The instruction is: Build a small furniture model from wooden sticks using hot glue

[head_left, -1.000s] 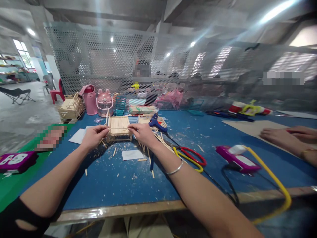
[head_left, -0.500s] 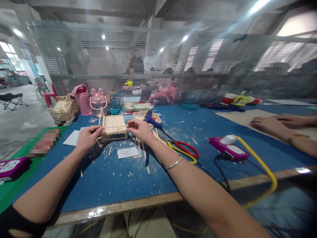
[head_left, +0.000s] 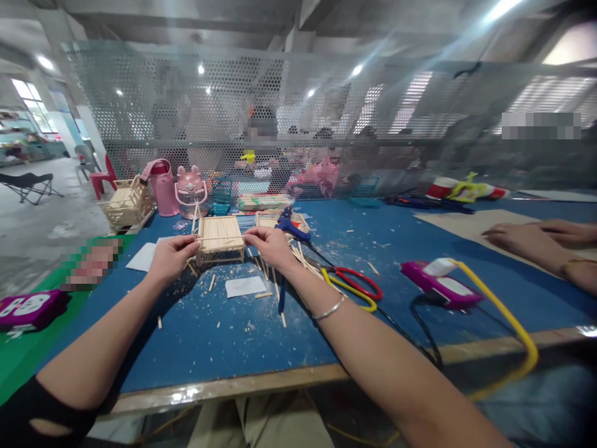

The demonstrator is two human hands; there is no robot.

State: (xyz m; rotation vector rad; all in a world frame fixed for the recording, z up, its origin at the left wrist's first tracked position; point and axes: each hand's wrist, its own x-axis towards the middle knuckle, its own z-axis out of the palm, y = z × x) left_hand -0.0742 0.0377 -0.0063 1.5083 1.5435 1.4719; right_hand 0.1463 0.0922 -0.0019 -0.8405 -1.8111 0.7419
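Note:
A thin wooden stick (head_left: 221, 238) runs level between my two hands. My left hand (head_left: 173, 256) pinches its left end, and my right hand (head_left: 271, 246) pinches the other end. The stick lies across the front of a small stick-built model (head_left: 218, 225) with a slatted top and short legs; whether the two touch I cannot tell. Just beyond my right hand rests a blue glue gun (head_left: 291, 227). Loose sticks (head_left: 305, 256) lie beneath and beside that hand. A white paper piece (head_left: 245, 286) sits in front of the model.
Scissors with red and yellow handles (head_left: 359, 283) lie right of my forearm. Further right are a purple power strip (head_left: 441, 286) with a yellow cable and a co-worker's hands (head_left: 517, 239). A pink flask (head_left: 163, 190), a pink bottle (head_left: 190, 193) and another stick model (head_left: 127, 202) stand back left.
The whole view has shifted slightly, so things appear further right. Both hands keep their pinch on the stick, with little movement relative to the model.

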